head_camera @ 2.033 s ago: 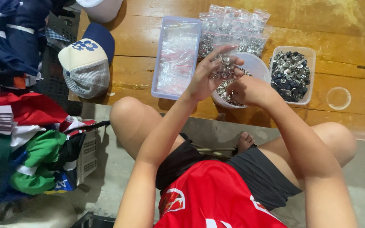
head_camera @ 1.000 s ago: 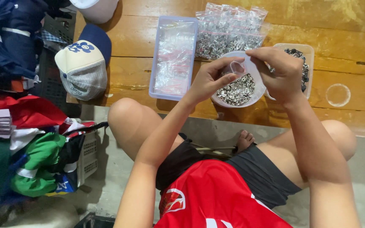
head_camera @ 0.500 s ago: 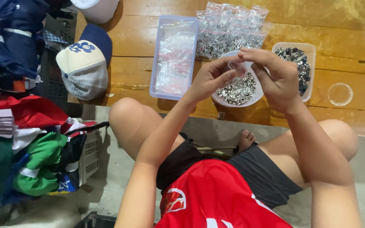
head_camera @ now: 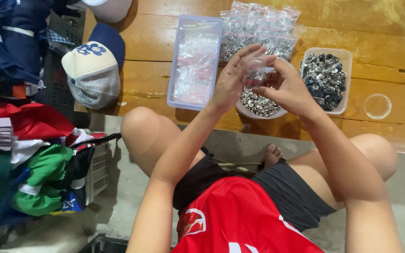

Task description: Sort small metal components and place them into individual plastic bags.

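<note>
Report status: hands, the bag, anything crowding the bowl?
Both hands, left hand and right hand, pinch small clear bag over round bowl of metal snaps. Filled bags behind, square tub beside; nothing blocking.

Both hands (head_camera: 263, 82) now raised off bowl (head_camera: 258, 105), pinching small clear bag (head_camera: 254, 70) betw. fingertips.
</note>
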